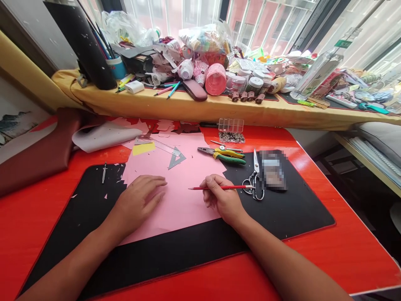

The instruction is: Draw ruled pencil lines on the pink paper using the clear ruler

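Note:
Pink paper sheets lie on a black mat. My left hand rests on the left part of the paper, its fingers stretched out and holding nothing. Between the thumb and fingers of my right hand is a red pencil, held nearly level above the paper with its tip pointing left. Beyond my hands, a set square, a clear ruler and a yellow paper piece lie on the pink sheets. Pliers with yellow and green handles lie across the paper's right edge.
Scissors and a blurred-out item are on the mat at right. A clear compartment box of small metal pieces stands at the back. Rolled brown material lies at left. The windowsill holds a crowded row of jars, bags and pens.

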`<act>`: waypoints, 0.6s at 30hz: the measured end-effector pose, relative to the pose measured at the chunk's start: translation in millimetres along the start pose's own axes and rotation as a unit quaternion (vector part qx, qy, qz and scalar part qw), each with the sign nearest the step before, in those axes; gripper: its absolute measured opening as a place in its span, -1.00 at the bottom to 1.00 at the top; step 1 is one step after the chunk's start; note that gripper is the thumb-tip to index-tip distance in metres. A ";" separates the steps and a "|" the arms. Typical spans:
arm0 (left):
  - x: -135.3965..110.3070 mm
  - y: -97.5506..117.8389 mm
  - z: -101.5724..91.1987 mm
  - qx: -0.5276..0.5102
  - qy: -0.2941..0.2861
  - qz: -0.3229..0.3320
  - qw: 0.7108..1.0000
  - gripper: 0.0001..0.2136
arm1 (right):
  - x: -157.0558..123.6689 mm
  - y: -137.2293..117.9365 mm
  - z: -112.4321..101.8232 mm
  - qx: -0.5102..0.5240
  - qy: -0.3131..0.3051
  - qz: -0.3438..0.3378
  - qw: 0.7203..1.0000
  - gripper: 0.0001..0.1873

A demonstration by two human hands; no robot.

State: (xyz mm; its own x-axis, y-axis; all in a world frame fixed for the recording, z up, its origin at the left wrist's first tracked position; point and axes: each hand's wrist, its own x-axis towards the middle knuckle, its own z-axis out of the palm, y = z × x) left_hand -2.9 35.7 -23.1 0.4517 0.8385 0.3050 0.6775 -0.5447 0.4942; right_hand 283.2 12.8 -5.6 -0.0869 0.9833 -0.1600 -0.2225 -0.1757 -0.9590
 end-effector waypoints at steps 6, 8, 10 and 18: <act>17.3 -2.7 -5.2 0.024 -0.061 0.032 0.997 -0.62 | -0.7 2.4 1.5 -0.002 -0.015 -0.011 1.000 -0.46; 36.8 -1.5 -10.1 0.023 -0.062 0.035 0.997 -0.60 | 0.1 3.0 0.9 -0.003 -0.020 -0.017 1.000 -0.45; 61.4 -1.4 -13.7 0.023 -0.060 0.032 0.997 -0.62 | 0.8 3.1 0.2 -0.006 -0.025 -0.020 0.999 -0.44; 154.7 -41.8 -27.9 0.036 -0.043 -0.099 0.994 -0.70 | 1.1 1.6 -0.5 -0.021 -0.034 -0.013 0.999 -0.42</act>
State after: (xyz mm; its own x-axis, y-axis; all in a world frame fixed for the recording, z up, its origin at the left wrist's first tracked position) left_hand 22.5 188.6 26.1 0.3513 0.9264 0.1358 0.7965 -0.3720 0.4767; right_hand 283.2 13.7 -7.4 -0.1477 0.9817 -0.1204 -0.1848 -0.1470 -0.9717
